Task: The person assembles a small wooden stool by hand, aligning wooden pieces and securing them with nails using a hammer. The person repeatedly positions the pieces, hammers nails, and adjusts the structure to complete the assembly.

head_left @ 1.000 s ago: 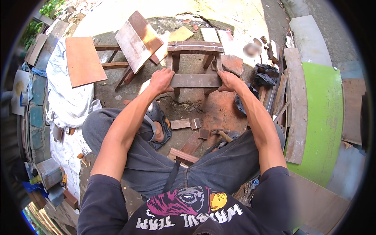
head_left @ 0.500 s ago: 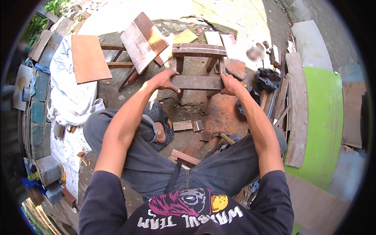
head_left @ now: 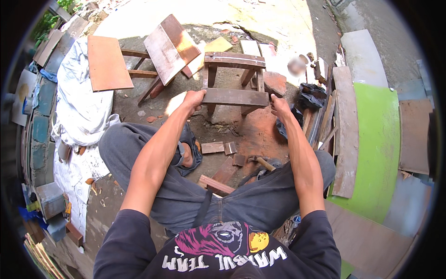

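A dark brown wooden stool frame (head_left: 236,97) stands on the ground before me, its top without a seat board. My left hand (head_left: 194,100) is closed at the left end of the near rail, thumb by the top edge and fingers curled below. Just beside the rail's right end is my right hand (head_left: 279,106), its fingers curled in and a fingertip close to the wood. Nothing shows in that hand. The far rail (head_left: 234,59) has a pale line along its top.
Another stool with an orange-brown top (head_left: 109,63) and a tilted one with a two-board top (head_left: 165,50) stand at the left. Wood offcuts (head_left: 212,147) and a hammer (head_left: 265,163) lie between my legs. A black plastic bag (head_left: 312,96) and long boards (head_left: 346,135) are at the right.
My left hand has shifted from a spread grip over the rail to its left end. My right hand has slid off the rail's right end and its fingers have curled.
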The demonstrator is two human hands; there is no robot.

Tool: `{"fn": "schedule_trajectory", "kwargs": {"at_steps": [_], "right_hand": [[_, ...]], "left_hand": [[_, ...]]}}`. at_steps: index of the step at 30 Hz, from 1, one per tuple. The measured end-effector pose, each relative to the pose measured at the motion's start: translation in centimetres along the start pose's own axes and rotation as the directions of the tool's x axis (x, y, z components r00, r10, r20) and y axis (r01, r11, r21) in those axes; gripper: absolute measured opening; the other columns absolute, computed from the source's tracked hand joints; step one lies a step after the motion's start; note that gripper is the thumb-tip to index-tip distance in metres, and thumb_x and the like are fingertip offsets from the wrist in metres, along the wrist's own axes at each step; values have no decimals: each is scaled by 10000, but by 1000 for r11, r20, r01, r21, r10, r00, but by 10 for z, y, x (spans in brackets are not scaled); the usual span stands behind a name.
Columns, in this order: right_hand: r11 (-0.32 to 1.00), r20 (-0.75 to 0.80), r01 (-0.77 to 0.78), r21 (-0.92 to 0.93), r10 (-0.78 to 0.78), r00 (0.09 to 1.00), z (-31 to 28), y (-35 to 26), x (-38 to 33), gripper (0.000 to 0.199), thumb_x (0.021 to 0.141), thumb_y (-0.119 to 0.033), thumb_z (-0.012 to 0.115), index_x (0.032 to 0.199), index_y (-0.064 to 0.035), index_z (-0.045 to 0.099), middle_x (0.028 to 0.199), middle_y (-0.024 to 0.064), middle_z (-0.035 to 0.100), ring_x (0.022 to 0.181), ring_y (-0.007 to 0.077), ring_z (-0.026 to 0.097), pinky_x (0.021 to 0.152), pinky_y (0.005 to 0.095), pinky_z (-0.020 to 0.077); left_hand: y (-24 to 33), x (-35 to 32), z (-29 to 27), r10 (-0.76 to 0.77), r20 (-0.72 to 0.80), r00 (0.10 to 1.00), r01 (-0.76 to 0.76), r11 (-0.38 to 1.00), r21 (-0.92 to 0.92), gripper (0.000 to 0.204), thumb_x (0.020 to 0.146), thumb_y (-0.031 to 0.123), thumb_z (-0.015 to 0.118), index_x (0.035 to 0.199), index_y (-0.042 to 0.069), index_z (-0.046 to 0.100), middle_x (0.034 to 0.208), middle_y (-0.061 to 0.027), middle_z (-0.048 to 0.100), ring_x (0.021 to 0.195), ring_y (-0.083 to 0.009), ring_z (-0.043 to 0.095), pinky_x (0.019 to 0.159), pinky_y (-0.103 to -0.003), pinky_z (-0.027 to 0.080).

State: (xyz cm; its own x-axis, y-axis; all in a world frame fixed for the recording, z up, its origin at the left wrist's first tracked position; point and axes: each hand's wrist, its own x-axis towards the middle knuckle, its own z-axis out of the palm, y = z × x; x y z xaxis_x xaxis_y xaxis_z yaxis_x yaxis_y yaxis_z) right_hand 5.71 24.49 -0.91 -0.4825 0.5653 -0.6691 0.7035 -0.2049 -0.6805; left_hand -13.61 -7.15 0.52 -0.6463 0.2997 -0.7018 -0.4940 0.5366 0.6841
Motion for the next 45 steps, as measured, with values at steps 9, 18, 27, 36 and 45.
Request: {"fn": "schedule_trajectory", "kwargs": {"at_steps": [9,18,27,36,45], "right_hand": [[991,148,54,119,-72,986,23,2,-17,368,1026,-299,465,1276,-48,566,1290,80,560,1214,226,490,1096,490,348],[965,111,239,-110,-227,968,20,20,-5,368,1020,-305,493,1281,-87,635,1280,64,598,1156,201,525,930,467,469],[958,-46,60,281,-49,998,14,66,-18,389,950,-296,521,1247,-84,654,1218,100,663,1125,241,617,948,481,482],[976,-543,-114,-185,-5,840,-45,183,-2,268,823,-209,579,978,-84,758,1041,191,717,1021,358,677,922,411,514],[992,-707,-58,-115,-41,706,-60,185,48,249,851,-166,582,1029,-94,741,1018,214,710,1005,386,672,900,434,523]], "left_hand": [[5,-1,12,69,-124,990,-54,992,117,318,865,207,681,655,-3,565,551,-42,484,431,-119,377,404,-345,244],[1,6,15,113,-138,984,-85,977,197,364,877,243,674,676,-45,578,558,-79,509,434,-159,416,420,-376,285],[-2,-22,45,725,-230,649,-265,499,825,725,875,335,648,1417,-81,406,1501,-312,350,1437,-392,314,1163,-478,267],[-8,-58,150,788,446,423,-653,-76,753,812,870,414,671,1514,73,312,1596,-209,213,1493,-364,163,1209,-505,131],[36,-21,182,784,482,391,-578,-199,792,864,815,655,628,1385,32,446,1320,-148,533,1291,-292,460,1109,-470,304]]}}
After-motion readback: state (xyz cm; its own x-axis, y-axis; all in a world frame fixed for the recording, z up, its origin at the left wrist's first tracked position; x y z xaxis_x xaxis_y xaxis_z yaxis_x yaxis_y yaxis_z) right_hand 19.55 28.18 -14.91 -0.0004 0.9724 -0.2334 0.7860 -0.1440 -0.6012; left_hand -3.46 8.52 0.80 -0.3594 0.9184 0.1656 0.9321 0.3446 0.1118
